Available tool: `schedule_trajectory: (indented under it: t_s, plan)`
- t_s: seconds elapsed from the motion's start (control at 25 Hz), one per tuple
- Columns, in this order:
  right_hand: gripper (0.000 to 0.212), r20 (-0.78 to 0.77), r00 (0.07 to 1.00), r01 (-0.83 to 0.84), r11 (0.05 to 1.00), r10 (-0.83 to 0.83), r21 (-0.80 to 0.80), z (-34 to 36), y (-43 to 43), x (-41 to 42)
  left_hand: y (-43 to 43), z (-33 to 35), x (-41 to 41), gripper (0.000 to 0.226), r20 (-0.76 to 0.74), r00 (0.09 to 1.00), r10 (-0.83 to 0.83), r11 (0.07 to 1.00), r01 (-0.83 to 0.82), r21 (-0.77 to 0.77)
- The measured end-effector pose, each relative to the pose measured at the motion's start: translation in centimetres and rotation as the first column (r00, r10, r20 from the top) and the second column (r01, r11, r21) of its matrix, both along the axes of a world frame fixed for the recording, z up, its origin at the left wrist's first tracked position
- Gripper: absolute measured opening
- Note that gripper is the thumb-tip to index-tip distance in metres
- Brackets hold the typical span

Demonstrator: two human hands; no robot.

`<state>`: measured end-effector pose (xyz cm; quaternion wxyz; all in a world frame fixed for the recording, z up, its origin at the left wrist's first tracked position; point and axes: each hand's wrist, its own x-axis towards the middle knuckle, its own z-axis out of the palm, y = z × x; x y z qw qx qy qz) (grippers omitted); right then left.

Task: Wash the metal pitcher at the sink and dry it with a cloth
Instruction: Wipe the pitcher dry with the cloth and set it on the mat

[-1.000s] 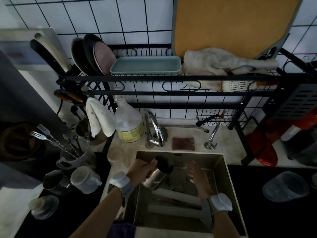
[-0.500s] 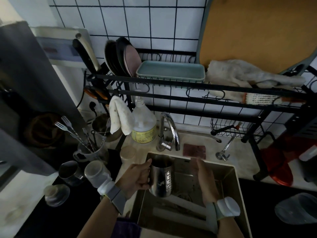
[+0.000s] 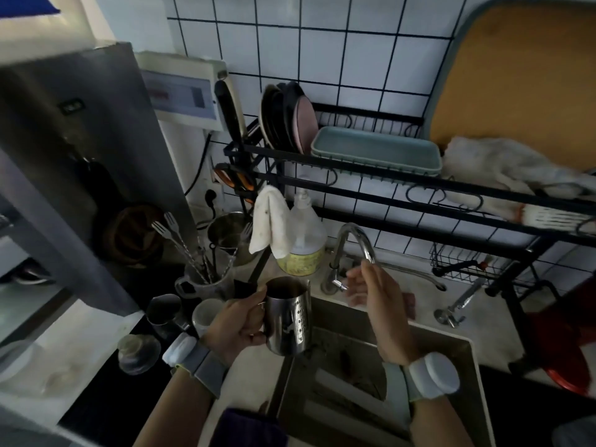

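The metal pitcher (image 3: pixel 289 317) stands upright in the air over the left rim of the sink (image 3: pixel 464 366). My left hand (image 3: pixel 238 321) grips its handle. My right hand (image 3: pixel 377 301) is raised in front of the chrome tap (image 3: pixel 353 240), fingers spread and relaxed, its fingertips near the tap's lever and holding nothing. A white cloth (image 3: pixel 269 222) hangs from the black rack just behind the pitcher. A second white cloth (image 3: pixel 503 169) lies on the rack's top shelf at the right.
A soap bottle (image 3: pixel 304 240) stands left of the tap. Cups and a jug of forks (image 3: pixel 206 272) crowd the counter to the left. The black dish rack (image 3: pixel 387 188) spans the sink, holding plates, a teal tray (image 3: pixel 375 150) and a cutting board (image 3: pixel 522 79).
The pitcher went from tipped over the sink to upright and was lifted left toward the sink's rim. My right hand rose from inside the sink to the tap.
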<state>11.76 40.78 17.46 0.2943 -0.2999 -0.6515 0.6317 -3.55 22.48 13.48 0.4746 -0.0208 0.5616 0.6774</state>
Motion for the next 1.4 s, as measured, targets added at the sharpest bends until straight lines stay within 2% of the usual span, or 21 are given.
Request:
schedule_trajectory:
  t_s: [0.32, 0.44, 0.64, 0.76, 0.92, 1.16, 1.28, 1.4]
  plan:
    - [0.034, 0.163, 0.982, -0.141, 0.955, 0.100, 0.262, 2.4, -0.8, -12.2, -2.9, 0.4, -3.7, 0.061, 0.056, 0.998, 0.029, 0.996, -0.034, 0.081]
    - [0.026, 0.205, 0.974, -0.149, 0.949, 0.093, 0.276, 1.9, -0.8, -15.2, -3.1, 0.9, -5.1, 0.057, 0.023, 0.999, 0.033, 0.997, -0.035, 0.066]
    - [0.054, 0.252, 0.964, -0.134, 0.970, 0.080, 0.203, 1.3, -1.7, -18.6, -3.5, 1.5, -6.8, 0.057, -0.001, 0.999, 0.051, 0.997, -0.050, 0.051]
    - [0.061, 0.259, 0.962, -0.140, 0.971, 0.087, 0.194, 1.2, -2.3, -19.9, -3.7, 1.5, -7.1, 0.058, -0.002, 0.997, 0.074, 0.996, -0.074, 0.044]
    - [0.050, 0.232, 0.970, -0.124, 0.960, 0.065, 0.252, 1.1, -2.8, -21.1, -3.9, 1.5, -7.2, 0.056, 0.004, 0.997, 0.077, 0.996, -0.077, 0.050]
    - [0.036, 0.233, 0.972, -0.083, 0.969, 0.027, 0.234, 1.0, -2.5, -21.7, -3.9, 1.4, -7.1, 0.056, 0.001, 0.996, 0.090, 0.993, -0.090, 0.077]
    - [0.033, 0.234, 0.972, -0.077, 0.958, 0.011, 0.276, 1.4, -2.5, -21.5, -3.8, 1.4, -7.0, 0.056, 0.001, 0.995, 0.096, 0.993, -0.096, 0.074]
    - [0.030, 0.175, 0.984, -0.088, 0.948, 0.035, 0.306, 2.5, -2.6, -20.7, -3.9, 1.5, -6.8, 0.057, -0.015, 0.995, 0.100, 0.992, -0.099, 0.078]
